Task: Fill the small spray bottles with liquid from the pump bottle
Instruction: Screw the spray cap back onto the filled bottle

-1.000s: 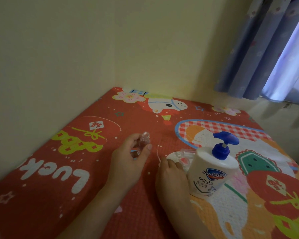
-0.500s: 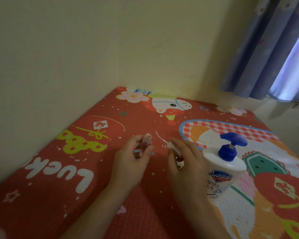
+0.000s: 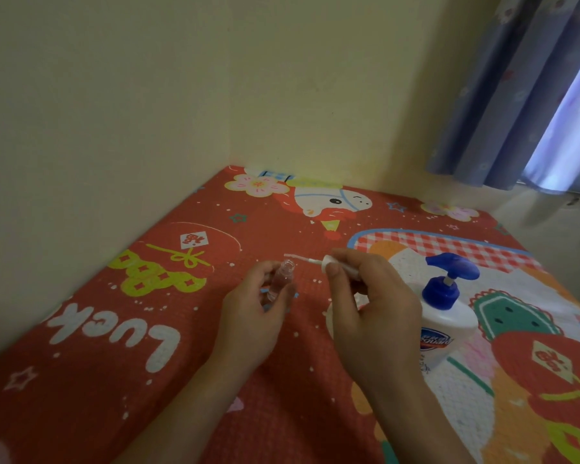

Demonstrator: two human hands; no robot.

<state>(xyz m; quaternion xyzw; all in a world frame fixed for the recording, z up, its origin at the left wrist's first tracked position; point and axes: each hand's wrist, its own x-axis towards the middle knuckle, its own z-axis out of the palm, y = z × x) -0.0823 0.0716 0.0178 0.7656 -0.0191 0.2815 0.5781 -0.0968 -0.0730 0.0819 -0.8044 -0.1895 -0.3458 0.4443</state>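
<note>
A: One small spray bottle [image 3: 280, 279] is in play. Go from the biggest thing down.

B: The red printed mat [image 3: 121, 346] reads "Luck", seen upside down. The white pump bottle [image 3: 444, 316] stands at right; its label seems to say "Safeguard", partly hidden.

A: And the hands?

B: The left hand [image 3: 252, 316] grips the clear bottle upright at centre, neck open. The right hand [image 3: 369, 306] pinches the white sprayer top [image 3: 329, 262], its thin tube [image 3: 298, 257] poised just beyond the neck.

A: Progress?

B: Probably recapping. Fill level is unreadable, and other bottles aren't visible.
</note>
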